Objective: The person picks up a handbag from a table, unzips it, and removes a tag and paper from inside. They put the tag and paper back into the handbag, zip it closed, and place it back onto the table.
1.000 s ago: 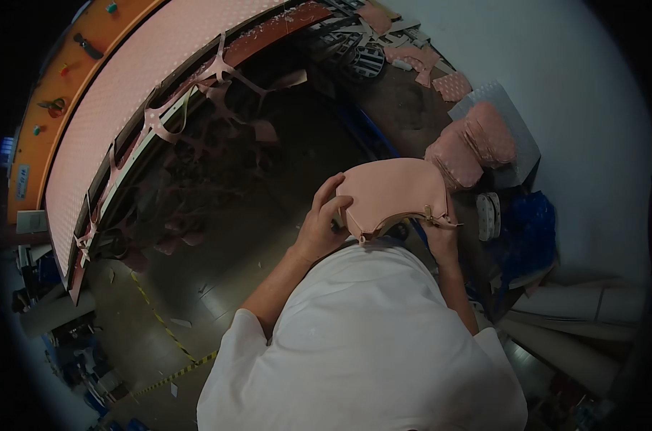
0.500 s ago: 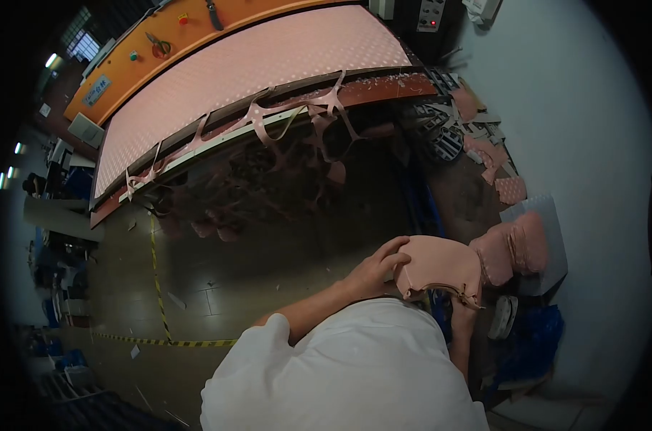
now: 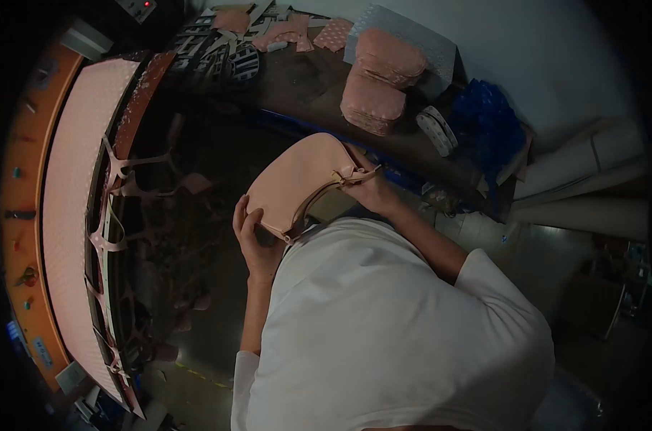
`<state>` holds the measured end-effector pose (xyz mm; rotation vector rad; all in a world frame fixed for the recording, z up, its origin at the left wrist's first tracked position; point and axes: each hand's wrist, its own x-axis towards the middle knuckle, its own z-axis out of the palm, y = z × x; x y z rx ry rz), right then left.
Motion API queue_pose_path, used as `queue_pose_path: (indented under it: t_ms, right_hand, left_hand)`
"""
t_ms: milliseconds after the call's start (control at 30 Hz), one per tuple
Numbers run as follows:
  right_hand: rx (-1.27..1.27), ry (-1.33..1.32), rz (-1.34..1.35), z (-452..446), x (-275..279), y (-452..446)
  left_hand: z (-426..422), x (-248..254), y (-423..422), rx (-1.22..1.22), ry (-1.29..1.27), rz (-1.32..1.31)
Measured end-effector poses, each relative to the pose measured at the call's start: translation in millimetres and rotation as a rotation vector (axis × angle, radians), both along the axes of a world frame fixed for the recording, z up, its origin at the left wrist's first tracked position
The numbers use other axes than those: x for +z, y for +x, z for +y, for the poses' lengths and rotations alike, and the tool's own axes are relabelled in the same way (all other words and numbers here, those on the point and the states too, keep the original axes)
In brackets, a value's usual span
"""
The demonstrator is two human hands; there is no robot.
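Note:
In front of my white shirt I hold a pink, half-moon shaped handbag [image 3: 297, 169] at a tilt. Its smooth side faces up, and the concave edge with a zip and small metal fittings at the ends is toward me. My left hand [image 3: 252, 241] grips the lower left end, fingers on the pink side and thumb partly hidden. At the other end, my right hand [image 3: 375, 192] is closed around the zip corner; some of its fingers are hidden behind the bag.
Stacks of pink cut pieces [image 3: 372, 104] lie on a dark bench [image 3: 297, 82] ahead, beside a white strapped bundle [image 3: 437, 131] and a blue plastic bag [image 3: 487, 126]. Metal cutting dies [image 3: 204, 47] fill its left end. An orange machine [image 3: 24, 194] with a pink sheet [image 3: 71, 187] stands left, scraps [image 3: 114, 237] hanging.
My view has turned to the right, so the machine is now at the left and the bench ahead. The bag stays in both hands and has tilted, its right end higher.

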<state>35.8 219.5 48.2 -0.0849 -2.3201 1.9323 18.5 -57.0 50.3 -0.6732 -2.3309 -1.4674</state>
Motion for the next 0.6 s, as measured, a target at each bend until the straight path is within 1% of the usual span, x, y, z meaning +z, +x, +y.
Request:
queue_pose_path:
  t_ms: [100, 200, 300, 400, 500, 567, 600]
  right_hand:
    - [0.017, 0.024, -0.112, 0.9, 10.4, -1.0]
    - [-0.014, 0.015, -0.054, 3.7, 9.6, -1.4]
    - [-0.01, 0.028, -0.079, 13.0, 6.9, -3.1]
    - [0.037, 0.073, -0.027, 24.0, 2.1, -12.8]
    - [0.123, 0.065, -0.07, 39.6, 0.2, -29.8]
    - [0.184, 0.02, -0.082, 50.8, -1.8, -43.0]
    - [0.21, 0.0, -0.082, 59.3, -1.4, -50.3]
  left_hand:
    - [2.9, -1.1, -1.7, -0.016, 0.009, -0.009]
    - [7.9, -4.6, -5.4, -0.014, -0.002, 0.038]
    - [11.7, 3.7, -3.9, -0.009, -0.101, 0.026]
    - [20.4, 8.9, -4.4, 0.037, -0.213, 0.06]
    - [34.3, 5.3, 0.1, 0.119, -0.152, 0.016]
    - [67.7, 25.2, 3.7, 0.275, 0.311, -0.244]
    - [75.8, 27.8, 1.2, 0.293, 0.316, -0.244]
